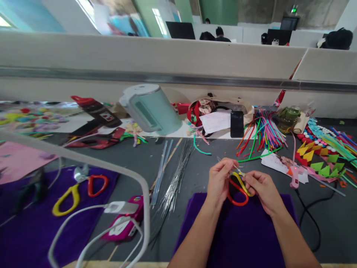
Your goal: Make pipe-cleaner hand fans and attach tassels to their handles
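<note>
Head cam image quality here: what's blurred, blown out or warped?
Head view: kettle looks tilted and stretched, likely wide-angle distortion; the window at upper left glares white; colourful bits at far left look smeared; left hand and right hand read clearly, but the thin item between them is too fine to resolve.

Pale-grn kettle [164, 111] & red-lid bottle [98, 113] sit nr back edge of counter [329, 230], L side, grn jar [289, 121] same edge, R side, magenta device [125, 227] nr front.
</note>
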Demonstrator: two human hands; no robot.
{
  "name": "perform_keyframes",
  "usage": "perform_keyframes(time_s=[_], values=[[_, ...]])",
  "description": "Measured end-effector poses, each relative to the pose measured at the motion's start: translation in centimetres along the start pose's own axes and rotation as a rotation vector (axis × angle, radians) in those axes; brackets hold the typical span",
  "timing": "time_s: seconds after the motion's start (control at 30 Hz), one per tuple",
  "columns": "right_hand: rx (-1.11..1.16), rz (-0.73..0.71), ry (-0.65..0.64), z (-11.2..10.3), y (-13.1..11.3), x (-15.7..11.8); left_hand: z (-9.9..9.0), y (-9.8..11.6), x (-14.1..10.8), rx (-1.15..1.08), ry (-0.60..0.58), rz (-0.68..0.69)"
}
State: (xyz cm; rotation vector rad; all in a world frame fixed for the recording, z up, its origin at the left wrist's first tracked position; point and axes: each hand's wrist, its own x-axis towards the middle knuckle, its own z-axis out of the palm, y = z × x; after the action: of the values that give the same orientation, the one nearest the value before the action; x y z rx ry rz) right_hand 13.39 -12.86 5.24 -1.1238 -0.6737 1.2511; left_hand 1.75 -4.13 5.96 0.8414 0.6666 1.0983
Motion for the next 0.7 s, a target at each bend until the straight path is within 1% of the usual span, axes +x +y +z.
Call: perform_keyframes(time_s=[0.1,0.23,0.33,0.4,0.57,0.63,0.7], values=[[-0.035,-0.021,0.025,-0.2,-0.1,0.1,-0.1,0.4,-0.2,-0.058,0.003,-0.01],[-0.066,-0.037,0.075,-0.4,0.1,0.2,-0.2,0.5,-0.1,-0.248,0.106,-0.091],[-0.171,-0.095,0.123,-0.6,0.6,0.4,-0.4,0.4,0.3,-0.371,0.169,-0.167],[-0.249,-0.157,0.191,-0.8,0.9,0.6,-0.5,0.4,0.6,-0.426,0.209,-0.22],[-0.372,-0.355,0.435,-1.7,0.8,0.9,-0.9,1.1,1.0,-0.481,0.293,-0.298],[-0.409,-0.418,0.497,-2.1,0.6,1.0,-1.0,1.2,1.1,-0.485,0.301,-0.314],[-0.428,-0.46,0.531,-2.3,0.5,1.0,-1.2,1.3,1.2,-0.487,0.305,-0.327]])
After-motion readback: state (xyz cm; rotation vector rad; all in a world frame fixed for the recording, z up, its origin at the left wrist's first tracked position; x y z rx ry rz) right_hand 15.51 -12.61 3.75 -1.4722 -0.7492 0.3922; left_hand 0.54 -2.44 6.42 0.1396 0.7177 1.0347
